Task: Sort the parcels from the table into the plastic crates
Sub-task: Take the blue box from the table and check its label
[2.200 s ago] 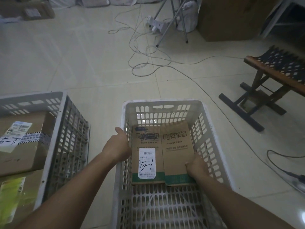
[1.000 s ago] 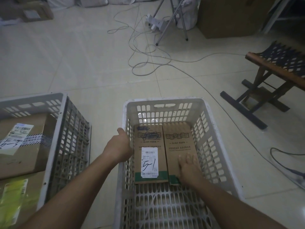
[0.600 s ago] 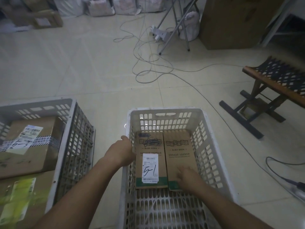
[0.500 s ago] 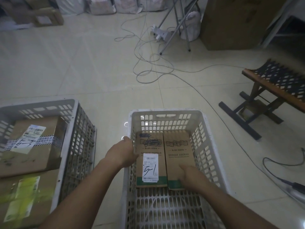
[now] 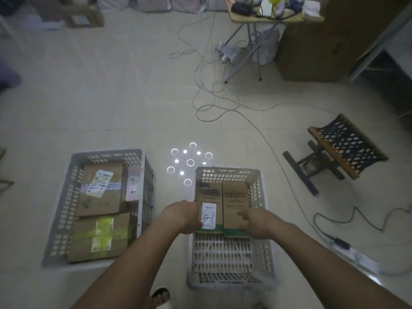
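My left hand (image 5: pixel 182 216) is at the left edge of the parcel (image 5: pixel 221 207), fingers curled against its side near the white label marked 5-1, though whether they truly grip it or only steady it I cannot tell. My right hand (image 5: pixel 254 223) lies on the parcel's lower right corner, fingers loosely bent over the cardboard, not clearly closed round anything. The parcel sits in the far half of the right crate (image 5: pixel 265 241), at lower centre of the frame, its long axis running away from me toward the crate's far wall. Both hands are on it (neither nearer than the other), so letting go should mean drawing straight back toward myself. The left crate (image 5: pixel 60 219), lower left, already holds several boxes.
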